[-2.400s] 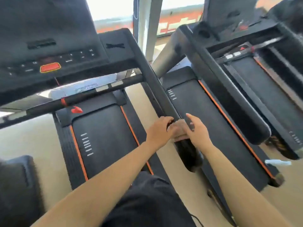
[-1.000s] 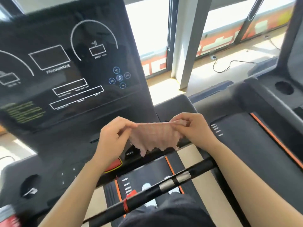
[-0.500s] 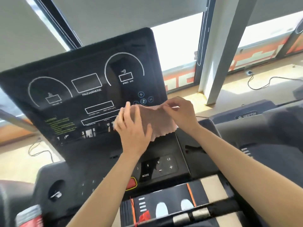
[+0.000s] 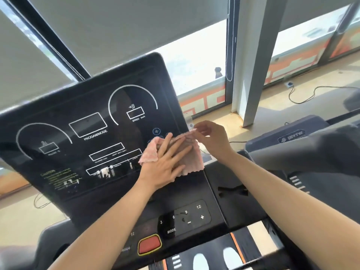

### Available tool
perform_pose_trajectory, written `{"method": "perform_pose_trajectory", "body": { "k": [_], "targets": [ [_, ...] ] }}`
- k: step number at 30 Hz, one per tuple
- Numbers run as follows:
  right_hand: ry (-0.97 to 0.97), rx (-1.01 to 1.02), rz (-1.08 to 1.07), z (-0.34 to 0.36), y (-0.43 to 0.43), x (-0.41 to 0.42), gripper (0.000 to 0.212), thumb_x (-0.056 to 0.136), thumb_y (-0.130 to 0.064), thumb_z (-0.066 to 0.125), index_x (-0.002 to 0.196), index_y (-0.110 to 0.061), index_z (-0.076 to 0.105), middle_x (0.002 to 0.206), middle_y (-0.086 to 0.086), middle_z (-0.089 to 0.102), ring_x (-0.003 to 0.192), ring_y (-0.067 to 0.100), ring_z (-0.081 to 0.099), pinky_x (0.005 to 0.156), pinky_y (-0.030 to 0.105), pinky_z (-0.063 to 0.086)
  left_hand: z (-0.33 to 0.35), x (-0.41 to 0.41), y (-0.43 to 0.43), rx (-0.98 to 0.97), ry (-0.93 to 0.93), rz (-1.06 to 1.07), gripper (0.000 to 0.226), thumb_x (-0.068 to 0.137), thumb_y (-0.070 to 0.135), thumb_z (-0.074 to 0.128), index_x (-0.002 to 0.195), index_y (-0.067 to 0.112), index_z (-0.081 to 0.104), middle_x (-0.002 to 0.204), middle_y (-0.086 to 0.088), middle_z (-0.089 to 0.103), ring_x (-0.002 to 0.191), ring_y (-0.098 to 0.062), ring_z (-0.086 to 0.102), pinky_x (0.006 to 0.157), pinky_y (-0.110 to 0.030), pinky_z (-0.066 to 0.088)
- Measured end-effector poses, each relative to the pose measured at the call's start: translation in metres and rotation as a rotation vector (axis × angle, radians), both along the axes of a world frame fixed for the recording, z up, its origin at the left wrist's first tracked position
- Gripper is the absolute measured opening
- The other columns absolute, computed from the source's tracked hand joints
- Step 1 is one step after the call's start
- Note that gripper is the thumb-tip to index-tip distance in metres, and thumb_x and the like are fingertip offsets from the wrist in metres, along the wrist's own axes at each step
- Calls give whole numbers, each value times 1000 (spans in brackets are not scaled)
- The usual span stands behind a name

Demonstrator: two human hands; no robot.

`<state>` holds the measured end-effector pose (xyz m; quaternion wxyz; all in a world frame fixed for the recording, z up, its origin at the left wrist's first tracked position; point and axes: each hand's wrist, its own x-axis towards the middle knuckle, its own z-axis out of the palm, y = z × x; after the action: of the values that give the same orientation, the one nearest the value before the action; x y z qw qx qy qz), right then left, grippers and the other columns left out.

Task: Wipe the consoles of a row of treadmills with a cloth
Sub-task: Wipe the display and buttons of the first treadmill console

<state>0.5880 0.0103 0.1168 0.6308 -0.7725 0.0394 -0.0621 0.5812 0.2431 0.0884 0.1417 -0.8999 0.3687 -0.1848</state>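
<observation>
Big windows (image 4: 194, 61) w/ grey blinds (image 4: 116, 26) half down, bright daylight, grey pillar (image 4: 251, 55), tan floor (image 4: 272, 102) w/ black cable (image 4: 303, 95).

Cloth (image 4: 187, 162) on console (image 4: 81, 133) lower right, under left hand (image 4: 165, 164).

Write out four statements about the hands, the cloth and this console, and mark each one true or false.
1. The left hand lies flat on the pink cloth, pressing it against the console screen. True.
2. The right hand rests on the red button. False: it pinches the cloth's upper right corner, and the red button sits untouched lower down.
3. The cloth covers the programme box. False: the cloth lies at the screen's lower right edge, and the box is uncovered.
4. The MODE keypad below the screen is uncovered. True.
</observation>
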Motion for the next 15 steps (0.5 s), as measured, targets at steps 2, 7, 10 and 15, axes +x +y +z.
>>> {"method": "perform_pose_trajectory", "body": {
  "k": [2,7,10,15],
  "targets": [
    [5,21,59,1,-3,2,19,90,-28,76,109,-27,72,97,-14,75,88,-1,69,78,11,51,7,6,-4,-3,-70,25,67,99,66,39,159,40,28,168,8,16,159,-30,-11,125,-58,-4],
    [5,29,141,12,-6,5,35,99,-31,63,133,-35,63,112,-16,72,103,3,68,94,28,55,41,28,-15,-120,-119,163,72,95,74,34,159,41,25,169,2,18,156,-34,-22,122,-56,-21],
    [-30,84,153,18,0,3,40,96,-50,61,134,-57,52,123,-22,67,105,5,68,94,34,57,63,41,-16,-160,-146,216,74,95,76,37,160,42,24,171,1,5,154,-37,-25,117,-60,-26],
    [-120,-54,185,25,8,7,65,95,-29,66,148,-55,39,133,-19,60,111,-2,62,85,23,58,115,71,-19,-264,-145,272,78,95,78,36,162,41,19,173,-5,4,156,-43,-16,117,-64,-24]
  ]
}}
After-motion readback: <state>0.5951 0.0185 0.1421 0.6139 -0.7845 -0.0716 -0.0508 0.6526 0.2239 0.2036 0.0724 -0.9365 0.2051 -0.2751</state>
